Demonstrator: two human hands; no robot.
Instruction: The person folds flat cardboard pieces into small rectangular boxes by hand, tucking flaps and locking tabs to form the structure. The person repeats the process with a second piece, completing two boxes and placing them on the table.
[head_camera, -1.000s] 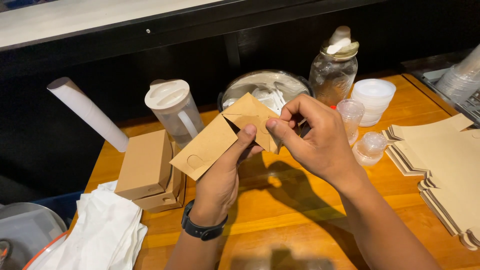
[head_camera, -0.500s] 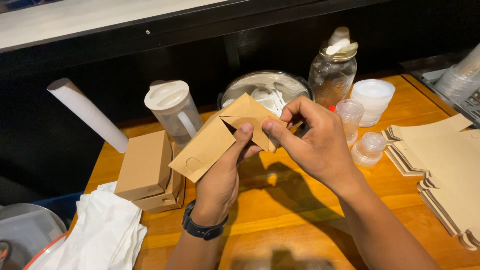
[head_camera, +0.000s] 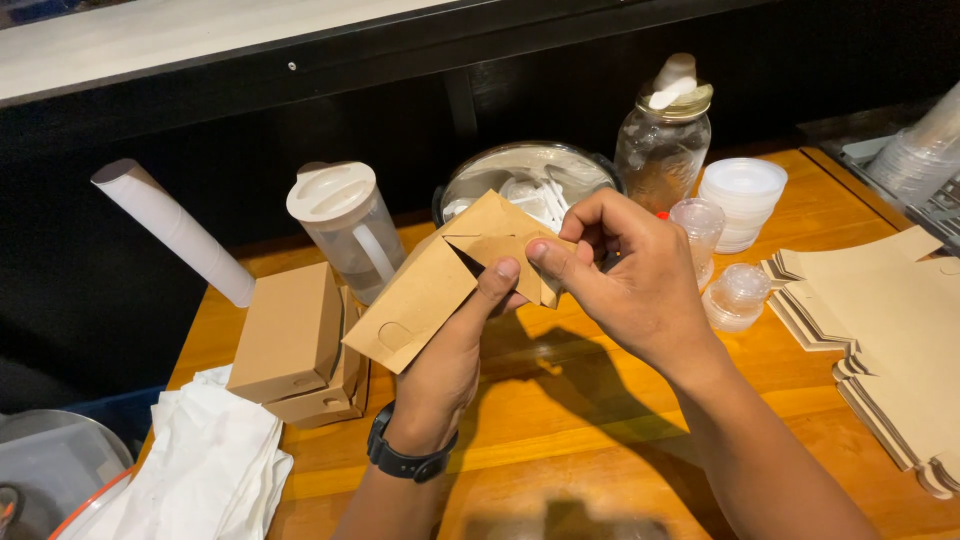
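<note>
Big wooden table (head_camera: 560, 420), stack of flat cardboard blanks (head_camera: 890, 330) off right. Above it both hands hold a half-folded brown box (head_camera: 440, 280): left hand (head_camera: 455, 350) grips underneath, right hand (head_camera: 625, 275) pinches the end flap.

Left hand (head_camera: 450, 360) and right hand (head_camera: 625, 275) pinch a brown cardboard box (head_camera: 450, 275) above the wooden table (head_camera: 560, 420).

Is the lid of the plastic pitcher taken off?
No, the white lid sits on the pitcher, which stands behind the folded boxes.
</note>
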